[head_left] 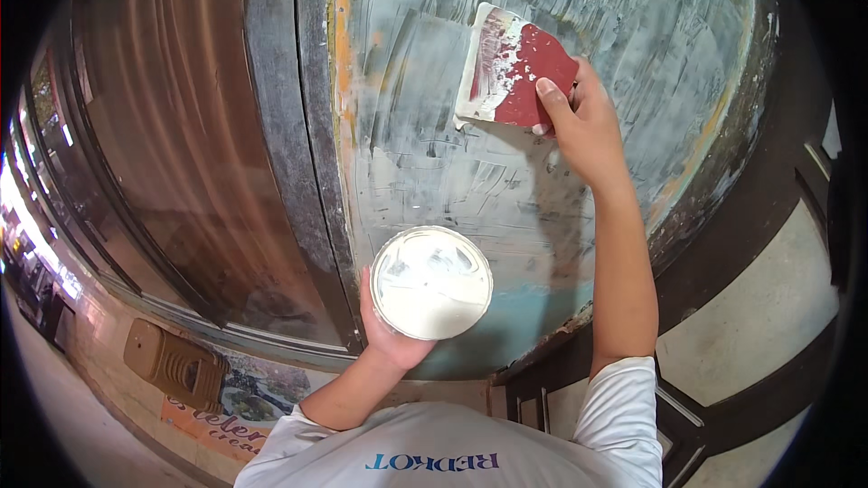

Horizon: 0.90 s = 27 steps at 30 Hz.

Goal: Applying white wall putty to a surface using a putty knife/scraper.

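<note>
My right hand grips a red putty spreader, thumb on its face and fingers behind it. White putty coats the spreader's left edge and is smeared over part of its face. It is held at the upper part of a wall streaked with grey and white; whether the edge touches the surface I cannot tell. Lower and to the left, my left hand holds a round tub of white putty from the side and below. The tub's open top faces me.
Left of the wall stand a dark frame strip and a brown curtained glass panel. Stacked brown plastic stools and a printed banner sit at the lower left. Dark-framed pale panels lie to the right.
</note>
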Available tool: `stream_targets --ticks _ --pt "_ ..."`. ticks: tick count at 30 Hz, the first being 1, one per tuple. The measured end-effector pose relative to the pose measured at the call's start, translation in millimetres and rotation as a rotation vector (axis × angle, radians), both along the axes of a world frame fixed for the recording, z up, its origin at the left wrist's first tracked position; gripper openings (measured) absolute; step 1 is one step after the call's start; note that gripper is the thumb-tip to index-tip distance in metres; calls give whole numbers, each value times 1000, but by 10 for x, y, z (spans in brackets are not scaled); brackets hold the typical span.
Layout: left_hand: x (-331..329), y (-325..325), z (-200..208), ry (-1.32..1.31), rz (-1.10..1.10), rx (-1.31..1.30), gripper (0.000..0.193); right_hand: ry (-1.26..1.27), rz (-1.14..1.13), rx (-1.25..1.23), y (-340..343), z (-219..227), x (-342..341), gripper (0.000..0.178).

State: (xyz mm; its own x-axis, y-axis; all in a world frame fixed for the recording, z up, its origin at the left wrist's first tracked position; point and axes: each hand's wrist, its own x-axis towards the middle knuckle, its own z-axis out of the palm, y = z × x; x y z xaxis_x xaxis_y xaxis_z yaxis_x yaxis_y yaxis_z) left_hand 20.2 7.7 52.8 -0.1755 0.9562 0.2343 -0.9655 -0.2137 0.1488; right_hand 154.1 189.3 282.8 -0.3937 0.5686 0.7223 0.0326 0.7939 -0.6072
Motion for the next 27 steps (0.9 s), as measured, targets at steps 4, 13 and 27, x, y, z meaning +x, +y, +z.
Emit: stream_targets --ticks 4,13,27 --pt "-49 -69 5 84 22 -65 78 125 39 -75 -28 -22 156 29" --pt "-103 -34 -45 114 20 -71 77 105 43 -80 -89 -151 42 29" --pt "-64 -1 -135 157 -5 -78 77 225 85 0 -161 -218 400 28"
